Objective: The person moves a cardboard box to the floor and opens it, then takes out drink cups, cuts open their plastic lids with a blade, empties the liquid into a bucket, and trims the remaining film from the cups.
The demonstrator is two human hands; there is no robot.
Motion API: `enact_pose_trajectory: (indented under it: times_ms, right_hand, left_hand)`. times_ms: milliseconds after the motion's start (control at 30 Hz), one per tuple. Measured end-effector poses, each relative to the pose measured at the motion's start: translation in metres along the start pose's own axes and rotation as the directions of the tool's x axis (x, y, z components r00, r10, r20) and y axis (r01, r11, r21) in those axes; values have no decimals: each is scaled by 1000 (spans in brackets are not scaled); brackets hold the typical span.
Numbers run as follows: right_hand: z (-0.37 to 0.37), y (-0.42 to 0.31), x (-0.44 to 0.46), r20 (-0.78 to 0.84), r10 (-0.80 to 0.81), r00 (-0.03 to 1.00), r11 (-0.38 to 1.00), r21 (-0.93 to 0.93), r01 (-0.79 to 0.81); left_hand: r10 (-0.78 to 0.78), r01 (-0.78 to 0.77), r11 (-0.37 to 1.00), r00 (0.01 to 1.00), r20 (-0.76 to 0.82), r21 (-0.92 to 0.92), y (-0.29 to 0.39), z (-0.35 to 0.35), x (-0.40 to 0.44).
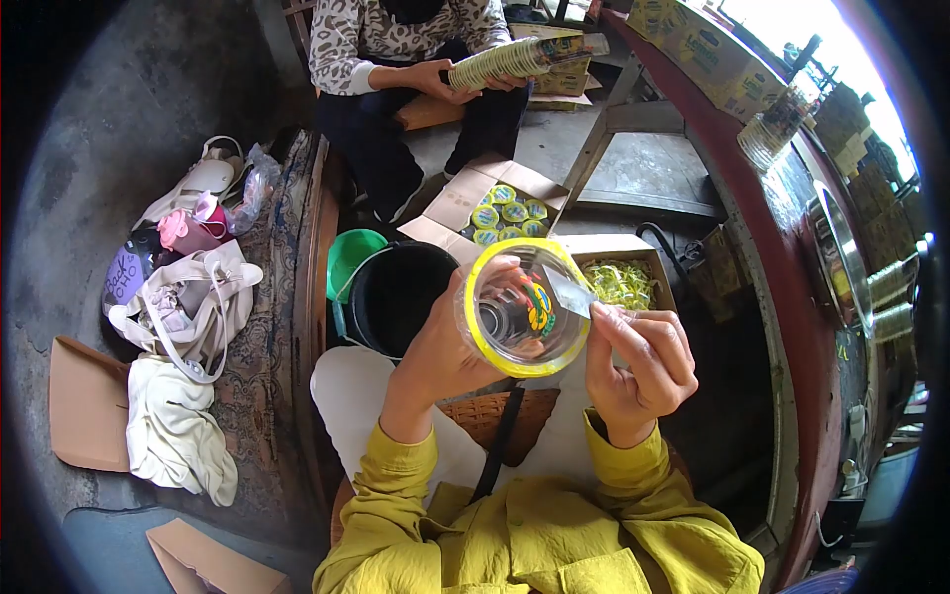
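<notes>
Cup (507, 339), one, clear, with yellow rim and coloured print, mouth turned to the viewer; held up in front of the wearer, above the lap and just right of the black bucket. Left hand (427, 346), wrapped about the cup's side, fingers closed on it, some of them seen through the clear wall. Right hand (643, 368), thumb and forefinger pressed together, pinching a strip (568, 291), pale and translucent, which crosses the right side of the rim; whether it is fixed to the rim cannot be told. Sleeves (391, 485), yellow-green, both arms. Black bucket (404, 297), beyond the left forearm, with green bucket (348, 255) just behind it. Open carton (450, 216), flaps spread, containing sealed cups (510, 212) with yellow-rimmed lids. Second carton (663, 281), right of the cup, filled with yellow and white shreds (621, 283). Co-worker (381, 129), seated opposite, patterned top and dark trousers, both hands on a long stack of cups (500, 67). At left: white bag (188, 297), pink container (188, 232), pale cloth (178, 426), cardboard piece (87, 401). At right: dark red table (797, 327), bearing a printed box (708, 57) and a further cup stack (764, 144).
</notes>
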State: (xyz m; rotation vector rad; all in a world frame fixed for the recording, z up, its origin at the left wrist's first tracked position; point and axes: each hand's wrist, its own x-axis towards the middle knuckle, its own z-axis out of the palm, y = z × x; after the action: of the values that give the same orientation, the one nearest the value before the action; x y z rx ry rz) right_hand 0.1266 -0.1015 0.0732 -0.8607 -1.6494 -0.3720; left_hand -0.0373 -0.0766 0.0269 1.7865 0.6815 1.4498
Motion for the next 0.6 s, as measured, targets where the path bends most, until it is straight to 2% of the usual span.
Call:
enact_pose_trajectory:
  times_ms: [500, 533, 600]
  right_hand:
    - [-2, 1, 6, -9, 23, 1000, 998, 51, -22]
    - [-3, 1, 10, 6, 75, 997, 993, 87, -76]
    - [-6, 2, 18, 48, 179, 983, 971, 154, -185]
  left_hand:
    - [47, -48, 996, 999, 16, 72, 9, -1, 2]
    - [59, -60, 995, 998, 12, 81, 11, 0, 4]
    - [-4, 4, 1000, 1000, -10, -18, 14, 1, 9]
